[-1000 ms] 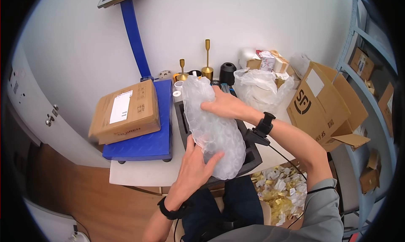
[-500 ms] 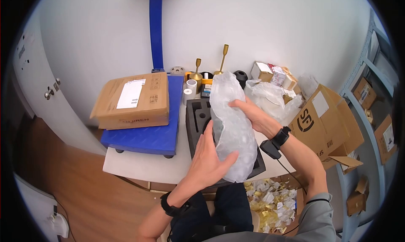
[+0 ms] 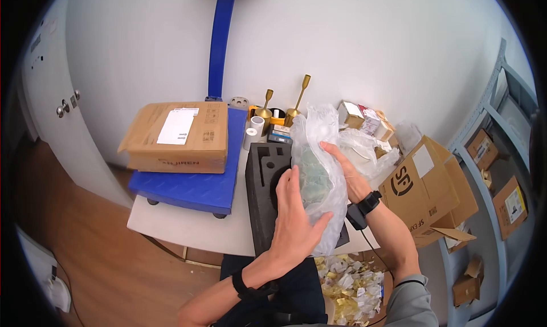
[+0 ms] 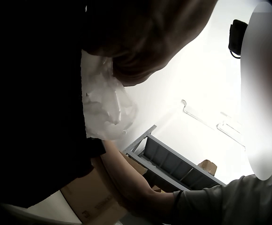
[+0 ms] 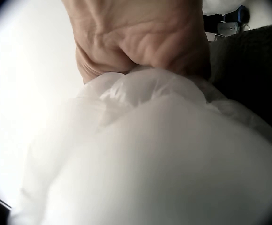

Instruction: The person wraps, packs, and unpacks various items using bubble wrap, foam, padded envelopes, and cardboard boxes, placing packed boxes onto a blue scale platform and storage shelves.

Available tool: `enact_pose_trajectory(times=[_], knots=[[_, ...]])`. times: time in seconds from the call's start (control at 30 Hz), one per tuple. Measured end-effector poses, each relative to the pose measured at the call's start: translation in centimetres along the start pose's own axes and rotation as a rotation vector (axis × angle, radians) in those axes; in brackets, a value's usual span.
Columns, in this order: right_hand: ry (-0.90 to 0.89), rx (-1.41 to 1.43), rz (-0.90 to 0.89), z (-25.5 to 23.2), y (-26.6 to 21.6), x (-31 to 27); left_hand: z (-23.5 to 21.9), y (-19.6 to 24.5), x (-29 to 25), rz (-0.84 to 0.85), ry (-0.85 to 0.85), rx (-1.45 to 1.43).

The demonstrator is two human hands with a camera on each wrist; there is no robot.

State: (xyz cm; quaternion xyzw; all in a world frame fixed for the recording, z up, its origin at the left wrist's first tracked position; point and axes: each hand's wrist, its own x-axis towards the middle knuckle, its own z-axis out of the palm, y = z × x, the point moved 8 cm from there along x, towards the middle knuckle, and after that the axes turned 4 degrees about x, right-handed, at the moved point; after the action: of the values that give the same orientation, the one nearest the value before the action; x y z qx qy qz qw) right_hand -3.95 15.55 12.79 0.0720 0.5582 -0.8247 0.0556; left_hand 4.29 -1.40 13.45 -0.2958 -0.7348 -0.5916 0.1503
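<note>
A bulky sheet of clear bubble wrap point(image 3: 320, 213), bent into a long bundle, is held over a black foam tray point(image 3: 261, 207). Something pale green point(image 3: 315, 178) shows through the opened middle of the wrap. My left hand point(image 3: 293, 227) holds the bundle's left side, thumb across its near end. On the far right side, my right hand point(image 3: 348, 176) grips the wrap's edge with the thumb over it. Cloudy plastic wrap point(image 5: 164, 154) fills much of the right wrist view below the right hand point(image 5: 140, 40). Behind dark shapes in the left wrist view, wrap point(image 4: 107, 110) also shows.
A taped carton point(image 3: 176, 150) sits on a blue platform scale point(image 3: 182, 187) at left. Gold candle holders point(image 3: 299, 102) and white rolls point(image 3: 250, 136) stand behind the tray. To the right are a plastic bag point(image 3: 364, 150), an open SF carton point(image 3: 419, 190) and a metal shelf point(image 3: 501, 173).
The wrap bundle has turned and spread at its middle, so the green thing inside now shows. Both hands have shifted right with it in view, uncovering more foam tray.
</note>
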Motion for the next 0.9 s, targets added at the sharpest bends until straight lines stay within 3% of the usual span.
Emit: enact_pose_trajectory(times=[0.1,0.17,0.23,0.27,0.3,0.37,0.4,0.47,0.5,0.57,0.7,0.77,0.83,0.9], knots=[[-0.013,0.077,0.000,-0.2,0.0,1.2,-0.1,-3.1,0.8,-0.152,-0.008,0.007],[-0.012,0.119,0.009,-0.3,-0.4,2.0,1.2,-6.1,2.3,-0.347,-0.257,-0.404],[0.054,-0.179,-0.012,-0.6,-1.1,2.7,0.7,-6.2,2.5,-0.358,-0.285,-0.454],[0.100,-0.400,0.021,-1.3,-1.1,3.2,0.4,-5.9,2.3,-0.349,-0.338,-0.268],[0.104,-0.394,0.018,-1.3,-1.6,3.4,0.3,-5.8,2.3,-0.333,-0.384,-0.081],[0.048,-0.792,0.107,-0.2,-1.7,2.7,0.1,-4.7,2.1,-0.278,-0.376,0.009],[0.049,-0.790,0.111,-0.3,-1.2,2.8,0.0,-4.6,1.8,-0.331,-0.409,0.109],[0.029,-1.005,-0.230,0.9,-2.4,2.8,-0.3,-3.9,1.6,-0.384,-0.437,0.210],[0.027,-1.005,-0.232,1.0,-2.0,2.6,-0.2,-3.6,1.6,-0.381,-0.447,0.237],[0.139,-1.216,-0.494,1.8,-3.3,1.4,0.0,-3.3,1.4,-0.377,-0.456,0.267],[0.024,-1.344,-0.337,1.8,-2.9,1.5,-0.6,-2.0,1.1,-0.305,-0.421,0.314],[-0.088,-1.203,-0.273,2.3,-2.3,1.3,-0.7,-1.8,0.8,-0.274,-0.404,0.313],[-0.041,-1.319,-0.283,2.8,-1.6,1.0,-0.3,-1.9,0.5,-0.184,-0.346,0.329],[0.015,-1.432,-0.304,3.5,-1.5,0.8,-0.3,-2.9,0.0,-0.215,-0.321,0.274]])
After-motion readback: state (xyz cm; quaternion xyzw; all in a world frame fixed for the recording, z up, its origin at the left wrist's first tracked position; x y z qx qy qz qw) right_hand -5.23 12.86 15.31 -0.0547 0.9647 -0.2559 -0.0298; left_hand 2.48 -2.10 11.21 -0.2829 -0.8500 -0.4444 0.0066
